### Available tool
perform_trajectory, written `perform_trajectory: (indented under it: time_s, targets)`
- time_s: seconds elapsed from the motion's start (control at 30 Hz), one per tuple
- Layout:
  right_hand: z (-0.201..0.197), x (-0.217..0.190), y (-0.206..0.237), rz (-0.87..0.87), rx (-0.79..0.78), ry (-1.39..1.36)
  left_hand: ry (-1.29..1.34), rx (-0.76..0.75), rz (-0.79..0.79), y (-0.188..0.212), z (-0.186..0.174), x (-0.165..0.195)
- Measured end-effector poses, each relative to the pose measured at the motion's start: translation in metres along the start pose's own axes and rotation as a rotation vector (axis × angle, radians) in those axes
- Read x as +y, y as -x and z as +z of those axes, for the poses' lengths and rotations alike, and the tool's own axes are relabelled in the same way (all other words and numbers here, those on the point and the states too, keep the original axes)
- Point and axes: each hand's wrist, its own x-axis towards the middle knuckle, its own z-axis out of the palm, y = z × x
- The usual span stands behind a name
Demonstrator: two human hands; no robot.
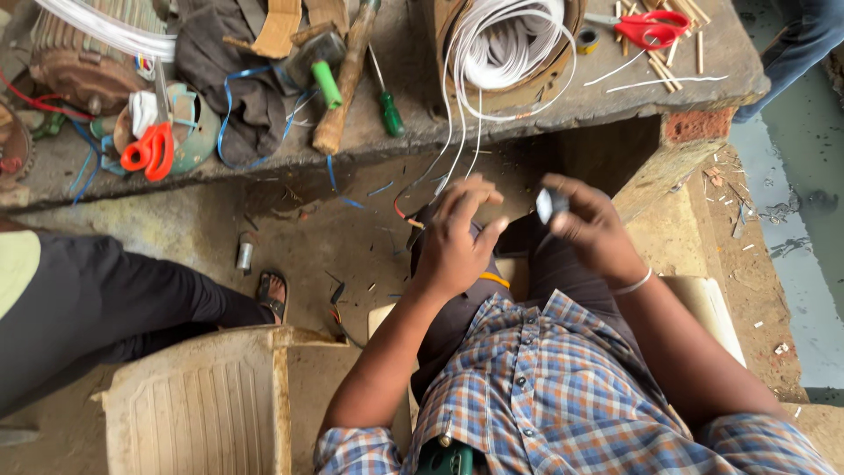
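Observation:
My left hand hovers over my lap with fingers curled loosely, close to white wires that hang down from a coil on the concrete ledge. Whether the fingers pinch a wire is unclear. My right hand holds a small dark-and-white roll, apparently tape, between thumb and fingers. The hands are a short gap apart, above my dark trousers and plaid shirt.
On the ledge lie a wooden-handled hammer, a green screwdriver, red scissors, orange scissors and a motor. Another person's leg in black trousers with a sandal is at left, beside a plastic chair.

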Motion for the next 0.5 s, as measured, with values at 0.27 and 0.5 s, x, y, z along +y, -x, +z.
perform_trajectory:
  time_s: [0.27,0.5]
  targets:
    - [-0.006,0.018,-0.070,-0.143,0.134,-0.144,-0.760,-0.069,0.225,-0.096,0.036,-0.053]
    - [0.009,0.025,-0.103,-0.073,0.150,-0.109,-0.388,-0.220,0.129,-0.110,0.015,-0.056]
